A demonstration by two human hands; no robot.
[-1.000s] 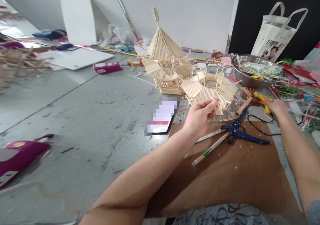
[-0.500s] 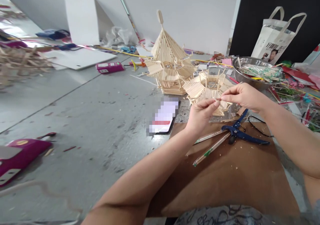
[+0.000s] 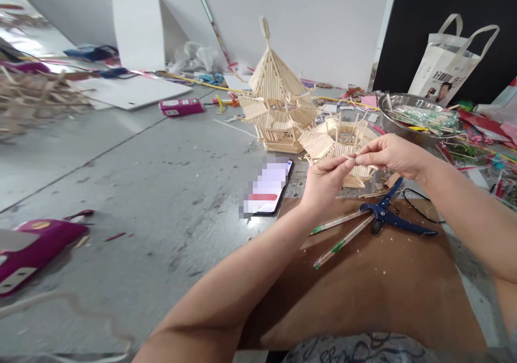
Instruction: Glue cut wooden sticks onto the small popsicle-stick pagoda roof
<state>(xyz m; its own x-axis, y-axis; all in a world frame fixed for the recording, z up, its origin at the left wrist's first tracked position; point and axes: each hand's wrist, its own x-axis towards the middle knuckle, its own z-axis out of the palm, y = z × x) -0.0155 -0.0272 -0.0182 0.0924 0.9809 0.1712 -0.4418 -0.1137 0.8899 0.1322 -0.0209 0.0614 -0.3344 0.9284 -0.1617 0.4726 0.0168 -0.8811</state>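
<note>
Right hand (image 3: 398, 155) moved inward, small pale stick (image 3: 349, 158)

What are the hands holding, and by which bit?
The left hand seems to pinch a small pale piece. Whether the right hand grips it, and which part is held, can't be told.

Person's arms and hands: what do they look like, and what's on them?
The left hand and right hand are bare, with no gloves. No sleeves cover the forearms. Below shows grey clothing with dark, curly markings.
</note>
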